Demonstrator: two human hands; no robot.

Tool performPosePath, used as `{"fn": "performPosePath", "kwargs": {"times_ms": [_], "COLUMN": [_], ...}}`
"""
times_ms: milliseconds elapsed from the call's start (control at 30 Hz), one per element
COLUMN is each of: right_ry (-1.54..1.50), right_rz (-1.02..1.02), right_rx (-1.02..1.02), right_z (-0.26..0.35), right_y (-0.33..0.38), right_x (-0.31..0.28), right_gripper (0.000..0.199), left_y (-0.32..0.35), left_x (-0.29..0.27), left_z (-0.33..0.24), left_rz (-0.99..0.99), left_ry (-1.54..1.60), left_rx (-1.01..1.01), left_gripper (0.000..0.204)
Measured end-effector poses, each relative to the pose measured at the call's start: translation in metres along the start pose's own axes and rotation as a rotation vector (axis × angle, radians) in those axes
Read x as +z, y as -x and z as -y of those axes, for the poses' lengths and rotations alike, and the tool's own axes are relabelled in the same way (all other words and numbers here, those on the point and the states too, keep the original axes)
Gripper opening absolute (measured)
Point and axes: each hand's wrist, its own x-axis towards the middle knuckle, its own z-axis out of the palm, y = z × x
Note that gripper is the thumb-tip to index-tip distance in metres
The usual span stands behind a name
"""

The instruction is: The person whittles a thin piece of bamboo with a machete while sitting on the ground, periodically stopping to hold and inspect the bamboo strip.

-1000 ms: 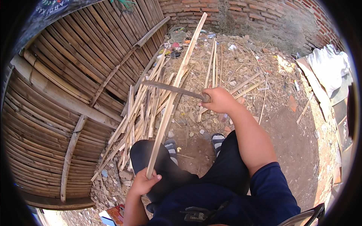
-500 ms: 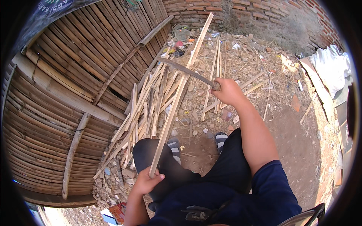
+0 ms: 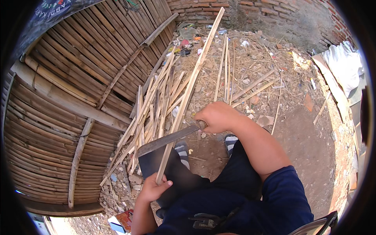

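My left hand (image 3: 153, 188) is closed round the near end of a long pale strip of wood (image 3: 196, 72). The strip slants up and away to the right, toward the brick wall. My right hand (image 3: 217, 117) grips the handle of a machete (image 3: 168, 140), whose broad dark blade points left. The blade crosses the strip above my left knee, well forward of my left hand. From this view I cannot tell whether its edge touches the wood. The handle is mostly hidden in my fingers.
Several loose wood strips (image 3: 156, 105) lie heaped beside the bamboo wall (image 3: 70, 98) on my left. More thin sticks (image 3: 225, 70) rest on the littered ground ahead. A brick wall (image 3: 274, 19) stands at the back. White sacks (image 3: 344, 68) sit at the far right.
My right hand has drawn the machete back toward me along the strip, and the blade now angles down to the left. My left hand keeps its hold in nearly the same place.
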Motion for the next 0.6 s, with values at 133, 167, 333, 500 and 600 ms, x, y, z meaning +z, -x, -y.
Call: {"fn": "performPosePath", "kwargs": {"times_ms": [133, 167, 333, 500, 600], "right_ry": [-0.174, -0.222, -0.274, -0.108, -0.021], "right_rz": [-0.25, -0.326, -0.364, -0.058, 0.05], "right_rx": [0.445, 0.595, 0.546, 0.218, -0.022], "right_z": [-0.054, -0.065, -0.08, -0.033, -0.002], "right_y": [0.003, 0.004, 0.018, 0.011, 0.002], "right_x": [-0.012, -0.017, -0.014, -0.001, 0.011], "right_gripper": [0.038, 0.043, 0.053, 0.039, 0.037], "left_y": [0.0, 0.0, -0.002, -0.004, -0.003], "left_x": [0.004, 0.005, 0.002, 0.003, 0.001], "left_z": [-0.014, -0.015, -0.011, -0.004, -0.005], "left_rz": [-0.003, 0.0, 0.021, 0.021, 0.016], "left_ry": [-0.004, -0.001, -0.016, 0.041, 0.01], "left_rx": [-0.022, -0.028, -0.03, -0.025, -0.036], "left_gripper": [0.026, 0.026, 0.026, 0.024, 0.025]}}
